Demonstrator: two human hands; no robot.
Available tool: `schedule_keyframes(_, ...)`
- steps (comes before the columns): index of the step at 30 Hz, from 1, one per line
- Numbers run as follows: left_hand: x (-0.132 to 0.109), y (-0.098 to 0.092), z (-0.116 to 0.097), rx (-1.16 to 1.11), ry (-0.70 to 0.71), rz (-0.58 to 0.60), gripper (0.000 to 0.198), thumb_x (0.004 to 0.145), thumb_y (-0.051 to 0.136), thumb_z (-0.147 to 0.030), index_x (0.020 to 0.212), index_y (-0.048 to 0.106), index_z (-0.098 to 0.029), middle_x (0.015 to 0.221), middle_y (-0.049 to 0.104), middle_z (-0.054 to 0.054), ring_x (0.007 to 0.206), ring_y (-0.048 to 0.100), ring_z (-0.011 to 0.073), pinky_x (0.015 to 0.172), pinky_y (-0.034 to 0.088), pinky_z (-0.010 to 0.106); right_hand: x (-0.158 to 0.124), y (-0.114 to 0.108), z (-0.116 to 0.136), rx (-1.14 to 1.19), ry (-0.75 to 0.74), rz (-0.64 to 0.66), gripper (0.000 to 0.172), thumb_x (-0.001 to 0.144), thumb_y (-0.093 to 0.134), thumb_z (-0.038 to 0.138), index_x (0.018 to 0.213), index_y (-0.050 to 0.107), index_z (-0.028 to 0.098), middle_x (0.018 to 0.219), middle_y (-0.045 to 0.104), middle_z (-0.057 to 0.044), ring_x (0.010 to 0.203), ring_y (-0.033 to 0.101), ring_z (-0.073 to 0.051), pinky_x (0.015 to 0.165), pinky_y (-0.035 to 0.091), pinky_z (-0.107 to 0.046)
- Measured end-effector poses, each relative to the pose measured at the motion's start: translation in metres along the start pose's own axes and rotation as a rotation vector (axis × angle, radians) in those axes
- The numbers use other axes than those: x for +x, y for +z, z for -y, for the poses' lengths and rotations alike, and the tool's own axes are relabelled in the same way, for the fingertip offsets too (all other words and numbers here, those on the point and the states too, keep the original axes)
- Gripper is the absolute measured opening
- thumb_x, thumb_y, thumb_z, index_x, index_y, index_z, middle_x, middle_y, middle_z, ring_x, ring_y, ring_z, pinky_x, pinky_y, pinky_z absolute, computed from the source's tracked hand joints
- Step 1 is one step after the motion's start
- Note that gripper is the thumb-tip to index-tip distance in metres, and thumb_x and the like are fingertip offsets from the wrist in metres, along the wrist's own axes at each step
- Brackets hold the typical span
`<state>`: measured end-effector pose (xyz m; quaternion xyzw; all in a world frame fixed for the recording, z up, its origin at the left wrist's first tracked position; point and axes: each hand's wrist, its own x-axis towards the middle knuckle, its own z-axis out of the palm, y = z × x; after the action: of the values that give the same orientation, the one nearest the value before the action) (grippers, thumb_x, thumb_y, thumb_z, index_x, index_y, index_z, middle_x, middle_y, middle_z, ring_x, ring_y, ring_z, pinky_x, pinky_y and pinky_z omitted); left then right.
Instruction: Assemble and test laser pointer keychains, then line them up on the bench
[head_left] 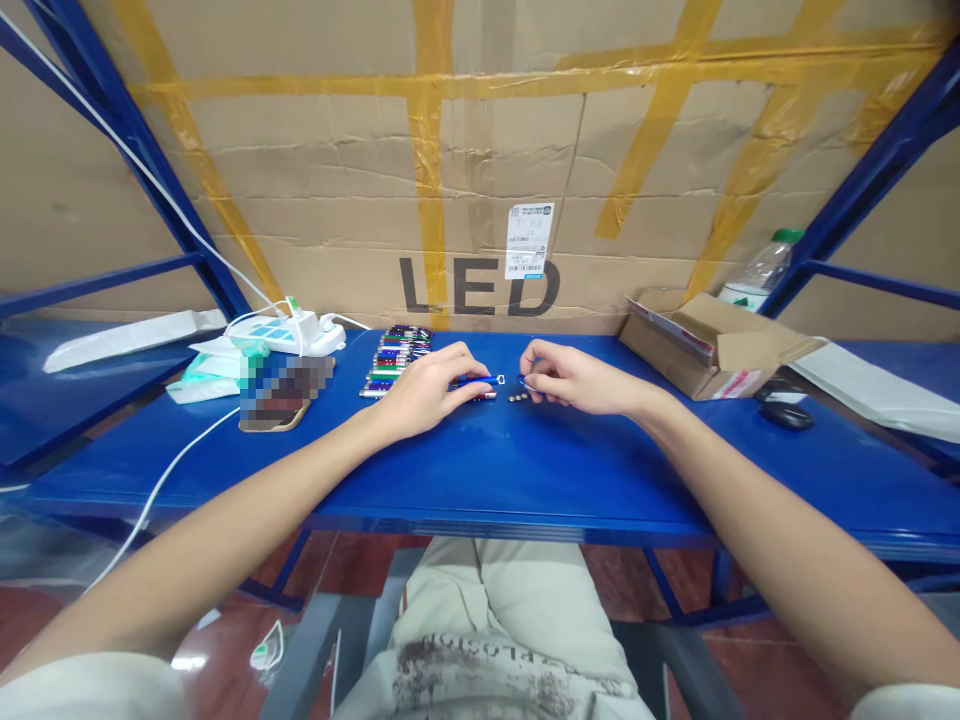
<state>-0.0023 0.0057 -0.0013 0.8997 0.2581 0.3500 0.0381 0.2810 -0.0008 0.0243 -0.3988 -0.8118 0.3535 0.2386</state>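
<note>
My left hand (431,388) is closed around a slim blue pen-shaped tube (480,381), whose silvery loop end points right. Between the thumb and fingers of my right hand (564,376) is a small blue piece (523,382), mostly covered by the fingertips. A narrow gap separates the two held pieces. Just below it, several tiny round metal pieces (517,398) lie on the blue table (525,470). Beside my left hand is a row of slim pen-shaped tubes (391,358) in red, green, blue and silver. A dark red tube (486,396) pokes out under that hand.
A phone (289,395), a green-white packet (217,370) and a white power strip (296,330) with cables are on the left. An opened cardboard box (705,345), a black mouse (786,415) and a plastic bottle (765,268) are on the right. Taped cardboard (337,200) stands behind.
</note>
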Motion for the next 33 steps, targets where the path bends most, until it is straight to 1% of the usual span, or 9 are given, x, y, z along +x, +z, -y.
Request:
schedule_keyframes(4,0.000,0.000,0.000,-0.016,-0.004,-0.009,0.030,0.110,0.061,-0.045,0.113,0.077,-0.020,0.108,0.072,0.008,0.091,0.069,0.0194,0.082,0.053,0.033,0.004,0.003,-0.003,0.001,-0.095,-0.095,0.018,0.099,0.063,0.040,0.102,0.060,0.023,0.078,0.064,0.002,0.069,0.058,-0.016,0.065,0.046,-0.028)
schedule_keyframes(6,0.000,0.000,0.000,-0.027,-0.018,-0.012,0.030,0.110,0.062,-0.046,0.112,0.077,-0.020,0.106,0.072,0.007,0.090,0.068,0.0188,0.080,0.053,0.032,0.005,0.004,-0.003,0.027,-0.087,-0.115,0.022,0.099,0.064,0.044,0.101,0.063,0.022,0.079,0.065,0.001,0.067,0.058,-0.015,0.064,0.046,-0.028)
schedule_keyframes(9,0.001,0.001,0.001,-0.035,-0.040,-0.015,0.029,0.109,0.064,-0.046,0.112,0.078,-0.021,0.103,0.072,0.006,0.088,0.067,0.0181,0.078,0.053,0.031,0.006,0.005,0.000,0.063,-0.067,-0.127,0.029,0.095,0.072,0.048,0.101,0.066,0.021,0.081,0.068,0.000,0.067,0.060,-0.015,0.060,0.047,-0.028)
schedule_keyframes(13,0.002,0.001,0.003,-0.067,-0.047,-0.031,0.029,0.107,0.066,-0.046,0.110,0.079,-0.020,0.099,0.071,0.005,0.083,0.065,0.0173,0.077,0.052,0.031,0.006,0.006,0.000,0.136,-0.069,-0.101,0.035,0.090,0.080,0.050,0.102,0.065,0.020,0.082,0.075,-0.002,0.068,0.064,-0.016,0.062,0.051,-0.029)
schedule_keyframes(17,0.003,0.002,0.003,-0.102,-0.071,-0.033,0.028,0.105,0.069,-0.045,0.108,0.079,-0.019,0.096,0.072,0.004,0.079,0.064,0.0159,0.076,0.052,0.031,0.007,0.009,-0.003,0.235,-0.066,-0.065,0.037,0.093,0.078,0.049,0.111,0.061,0.021,0.090,0.082,-0.006,0.072,0.071,-0.018,0.068,0.058,-0.032)
schedule_keyframes(20,0.003,0.002,0.003,-0.136,-0.105,-0.025,0.028,0.104,0.071,-0.046,0.106,0.081,-0.020,0.095,0.073,0.004,0.079,0.064,0.0160,0.076,0.052,0.031,0.008,0.011,-0.003,0.238,-0.080,-0.057,0.037,0.095,0.076,0.050,0.113,0.067,0.019,0.093,0.082,-0.007,0.073,0.071,-0.017,0.069,0.059,-0.032)
schedule_keyframes(24,0.003,0.003,0.002,-0.241,-0.162,-0.026,0.031,0.102,0.073,-0.048,0.108,0.082,-0.019,0.099,0.077,0.006,0.085,0.069,0.0181,0.075,0.052,0.031,0.010,0.015,-0.006,0.212,-0.097,-0.035,0.035,0.099,0.071,0.051,0.105,0.071,0.016,0.094,0.081,-0.008,0.072,0.070,-0.015,0.068,0.060,-0.032)
schedule_keyframes(27,0.003,0.004,0.001,-0.339,-0.225,-0.026,0.034,0.100,0.075,-0.051,0.109,0.084,-0.019,0.102,0.079,0.007,0.088,0.071,0.0195,0.076,0.053,0.031,0.012,0.018,-0.010,0.234,-0.102,-0.006,0.036,0.101,0.070,0.053,0.107,0.067,0.017,0.091,0.080,-0.007,0.071,0.070,-0.015,0.068,0.060,-0.031)
schedule_keyframes(33,0.004,0.005,-0.002,-0.440,-0.290,-0.003,0.034,0.096,0.079,-0.050,0.108,0.085,-0.019,0.110,0.082,0.009,0.100,0.074,0.0232,0.086,0.055,0.032,0.014,0.023,-0.011,0.281,-0.105,0.034,0.041,0.099,0.071,0.059,0.105,0.060,0.020,0.089,0.081,-0.006,0.069,0.071,-0.016,0.064,0.059,-0.030)
